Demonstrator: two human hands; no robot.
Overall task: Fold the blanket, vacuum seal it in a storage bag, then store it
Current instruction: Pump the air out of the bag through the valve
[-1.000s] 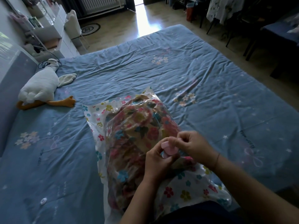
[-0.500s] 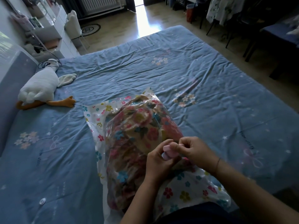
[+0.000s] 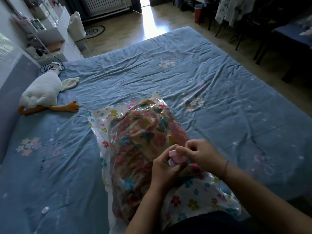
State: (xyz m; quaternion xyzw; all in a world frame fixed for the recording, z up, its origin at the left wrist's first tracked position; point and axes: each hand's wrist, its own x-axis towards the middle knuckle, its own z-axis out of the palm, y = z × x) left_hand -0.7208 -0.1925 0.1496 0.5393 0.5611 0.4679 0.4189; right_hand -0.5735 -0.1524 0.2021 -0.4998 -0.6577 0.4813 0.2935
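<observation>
Near the bed's near edge, on the wrinkled blue flower-print bedsheet, lies the clear flower-printed plastic storage bag holding the folded floral blanket. I see both forearms reaching in from the near edge. My left hand and right hand meet over the bag, fingers curled, pinching the small round pink valve cap.

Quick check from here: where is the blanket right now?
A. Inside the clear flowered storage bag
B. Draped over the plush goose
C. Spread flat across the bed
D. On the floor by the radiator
A: the blanket shows through the clear plastic of the storage bag, which lies on the bed, while both hands work a pink cap on top.
</observation>
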